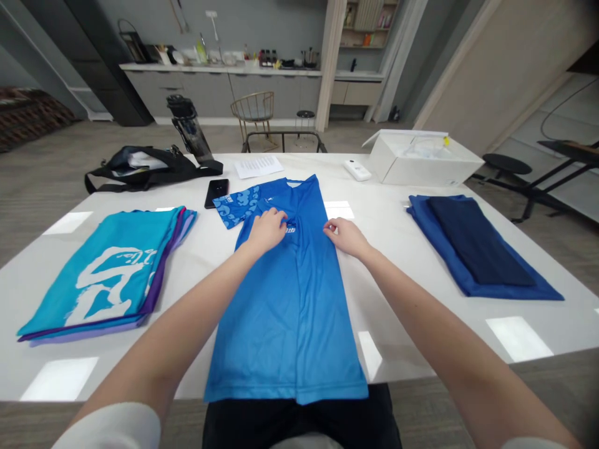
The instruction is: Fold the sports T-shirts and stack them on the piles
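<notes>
Head view: two hands (pixel 270 229) (pixel 347 237) curled at one blue shirt (pixel 276 312), pinching unclear; two cloth stacks (pixel 116 262) (pixel 484 246).

At my twelve o'clock, grey cabinets (pixel 187 93) line the wall (pixel 276 28), a gold chair (pixel 253 107) before them; a dark fridge (pixel 93 56) at eleven, a stool (pixel 506 164) at two. Bright patches (pixel 519 338) gleam on my white counter (pixel 379 209).

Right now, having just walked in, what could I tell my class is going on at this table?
A person has both bare hands at a blue shirt laid lengthwise on the white table. The left hand is on its chest; the right hand is by its right edge, grip unclear. One patterned sleeve points left. Folded teal fabric lies to the left, folded dark blue fabric to the right.
</notes>
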A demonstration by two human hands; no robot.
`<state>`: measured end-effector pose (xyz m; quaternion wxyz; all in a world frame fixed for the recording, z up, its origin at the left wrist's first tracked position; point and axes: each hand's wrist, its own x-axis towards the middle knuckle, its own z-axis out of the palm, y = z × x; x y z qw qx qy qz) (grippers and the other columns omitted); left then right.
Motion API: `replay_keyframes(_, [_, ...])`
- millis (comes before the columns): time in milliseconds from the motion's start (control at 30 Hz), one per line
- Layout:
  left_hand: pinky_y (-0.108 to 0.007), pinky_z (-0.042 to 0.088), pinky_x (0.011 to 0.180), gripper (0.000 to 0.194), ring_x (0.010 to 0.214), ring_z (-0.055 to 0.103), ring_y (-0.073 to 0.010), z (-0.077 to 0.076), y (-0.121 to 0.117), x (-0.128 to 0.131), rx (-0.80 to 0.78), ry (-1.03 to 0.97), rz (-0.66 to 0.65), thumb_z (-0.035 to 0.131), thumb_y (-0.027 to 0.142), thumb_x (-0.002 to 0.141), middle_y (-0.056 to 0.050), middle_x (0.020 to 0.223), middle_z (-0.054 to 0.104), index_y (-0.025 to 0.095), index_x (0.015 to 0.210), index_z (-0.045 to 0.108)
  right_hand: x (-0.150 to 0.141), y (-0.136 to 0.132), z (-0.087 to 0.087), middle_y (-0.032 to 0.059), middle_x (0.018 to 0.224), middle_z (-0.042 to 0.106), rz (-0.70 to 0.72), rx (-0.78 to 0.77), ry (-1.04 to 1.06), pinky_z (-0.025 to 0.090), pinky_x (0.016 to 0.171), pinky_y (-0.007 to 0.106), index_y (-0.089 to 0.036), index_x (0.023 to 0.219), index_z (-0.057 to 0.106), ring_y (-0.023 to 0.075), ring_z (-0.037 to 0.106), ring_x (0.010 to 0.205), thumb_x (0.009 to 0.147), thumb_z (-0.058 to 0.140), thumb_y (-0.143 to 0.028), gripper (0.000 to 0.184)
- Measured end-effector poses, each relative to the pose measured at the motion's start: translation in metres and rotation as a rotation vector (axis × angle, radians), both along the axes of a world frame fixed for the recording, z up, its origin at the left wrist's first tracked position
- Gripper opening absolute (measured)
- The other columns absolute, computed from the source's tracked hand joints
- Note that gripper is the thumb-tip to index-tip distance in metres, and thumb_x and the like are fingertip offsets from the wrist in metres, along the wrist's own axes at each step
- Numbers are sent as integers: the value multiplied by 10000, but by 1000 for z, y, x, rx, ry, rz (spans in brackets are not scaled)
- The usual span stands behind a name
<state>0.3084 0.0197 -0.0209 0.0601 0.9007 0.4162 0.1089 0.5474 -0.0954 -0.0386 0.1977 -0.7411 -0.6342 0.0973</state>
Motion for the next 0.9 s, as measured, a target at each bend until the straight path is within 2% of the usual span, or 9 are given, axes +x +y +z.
replay_keyframes(100, [-489,441,988,329,1212,582,-327,-10,51,27,-2,13,97,433,278,996,-146,1295,631,216,1250,633,15,68,-6,98,1111,668,-100,15,18,466,927,354,-213,1155,696,237,614,1027,970,560,-311,249])
replay_keyframes(200, [-537,408,1016,381,1237,556,-364,-22,88,45,13,23,175,424,324,1001,-189,1326,617,181,1314,588,28,125,-9,142,1290,605,-229,42,14,472,966,466,-243,1307,619,308,552,1180,986,517,-352,354])
replay_keyframes(333, [-546,388,1017,439,1240,534,-393,-37,118,60,44,31,286,395,400,1013,-229,1337,607,137,1315,574,47,188,-12,169,1428,518,-393,48,36,436,1003,587,-271,1442,510,366,471,1293,997,472,-405,466])
replay_keyframes(433, [-536,392,999,468,1215,537,-401,-45,130,64,73,42,317,396,448,1013,-247,1312,611,114,1272,597,61,223,-17,175,1445,522,-454,-18,76,427,1021,576,-249,1427,545,368,486,1295,994,475,-454,484])
replay_keyframes(567, [-528,383,991,439,1220,537,-404,-47,135,62,78,70,242,390,432,1025,-254,1292,622,105,1197,626,73,248,-26,155,1209,679,-458,-128,136,480,945,453,-190,1122,705,320,606,1126,909,609,-434,338])
replay_keyframes(633, [-522,370,998,423,1201,567,-390,-42,135,61,70,65,201,357,412,1044,-239,1228,663,107,1200,605,76,251,-30,134,1107,711,-474,-78,171,490,902,404,-191,1039,701,290,635,1044,883,615,-370,252])
replay_keyframes(767, [-453,376,998,422,1052,672,-313,-24,138,61,47,24,137,288,414,1076,-167,1058,736,126,1285,514,75,251,-35,123,1098,707,-513,89,202,485,882,370,-197,1156,605,263,638,1004,894,534,-260,279])
replay_keyframes(900, [-391,439,913,411,1030,694,-303,-18,151,57,32,56,159,362,455,1056,-161,1085,739,156,1283,531,70,247,-39,142,1155,679,-486,56,57,427,965,513,-218,1295,502,316,602,1082,920,479,-209,376])
